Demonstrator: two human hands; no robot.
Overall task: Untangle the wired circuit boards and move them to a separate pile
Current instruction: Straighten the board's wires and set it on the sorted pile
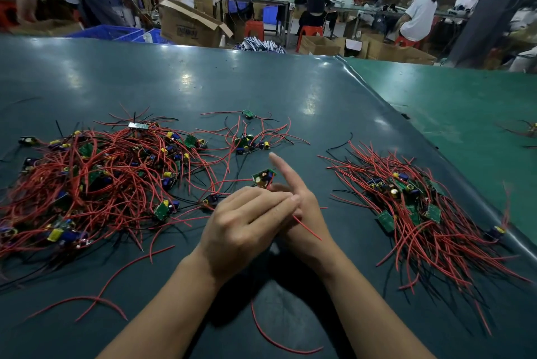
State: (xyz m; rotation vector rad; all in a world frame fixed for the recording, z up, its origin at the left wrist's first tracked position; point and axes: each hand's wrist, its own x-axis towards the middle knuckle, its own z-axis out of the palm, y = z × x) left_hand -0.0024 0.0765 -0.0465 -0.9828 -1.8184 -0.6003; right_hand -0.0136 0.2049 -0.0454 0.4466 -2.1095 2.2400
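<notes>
Green circuit board (263, 178) raised between tangled heap (96, 181) and sorted pile (421, 207).

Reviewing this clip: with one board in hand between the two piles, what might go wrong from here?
The held circuit board trails red wires back toward the tangled pile, so lifting it may drag neighbouring boards along. The left hand and right hand overlap, so the grip is hard to judge and the board might slip. Dropped carelessly onto the sorted pile, its wires may snag again.
</notes>
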